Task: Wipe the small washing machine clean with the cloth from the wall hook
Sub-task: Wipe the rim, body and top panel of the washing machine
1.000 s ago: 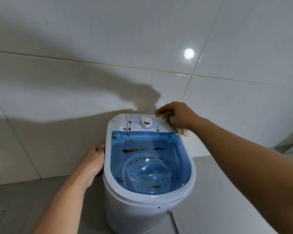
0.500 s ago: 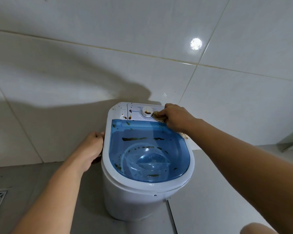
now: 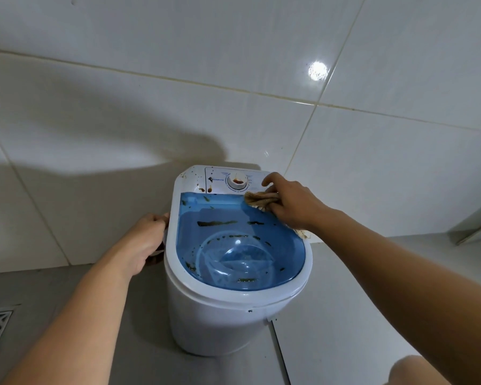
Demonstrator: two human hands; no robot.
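On a grey tiled floor against a white tiled wall stands a small white washing machine [image 3: 228,315] with a stained blue see-through lid [image 3: 242,245]. The right hand [image 3: 292,204] clutches a tan cloth [image 3: 261,200] bunched at the lid's back right corner. The left hand [image 3: 142,243] grips the machine's left side, steadying what looks light and tippable. The cloth looks soft, best held wadded.

Print on the washing machine's control panel

A small dark logo word sits at nine o'clock of the dial [image 3: 236,182] on the control panel [image 3: 220,180]; its letters and the dial's markings are too blurred to read.
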